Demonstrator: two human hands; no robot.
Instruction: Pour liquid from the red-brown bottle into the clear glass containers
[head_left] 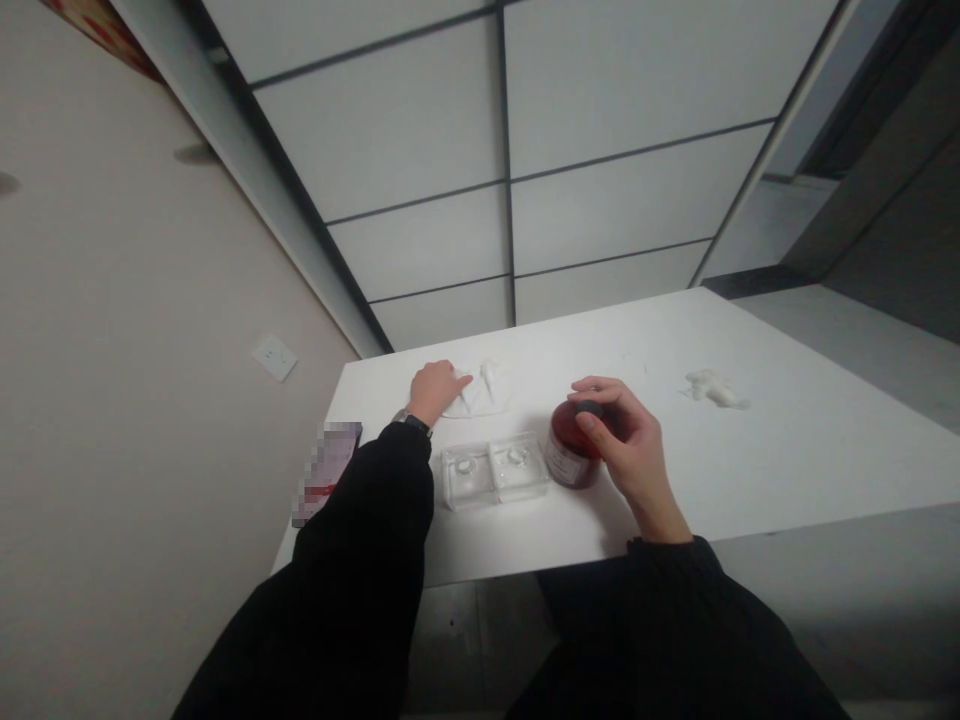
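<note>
On the white table, a crumpled white tissue lies at the back left. My left hand is on its left edge, fingers curled down and closed on it, with the fingertips partly hidden. My right hand reaches over a dark red jar with a pale label. Thumb and fingers close around a dark round knob at the jar's top; whether it is part of the lid I cannot tell. Left of the jar, close beside it, sits a clear plastic box with two compartments, each showing a round knob-like shape.
Another crumpled white tissue rests on the right part of the table. A phone-like flat object, blurred out, lies at the left edge beside the wall. A wall socket is there too. White panelled doors stand behind the table.
</note>
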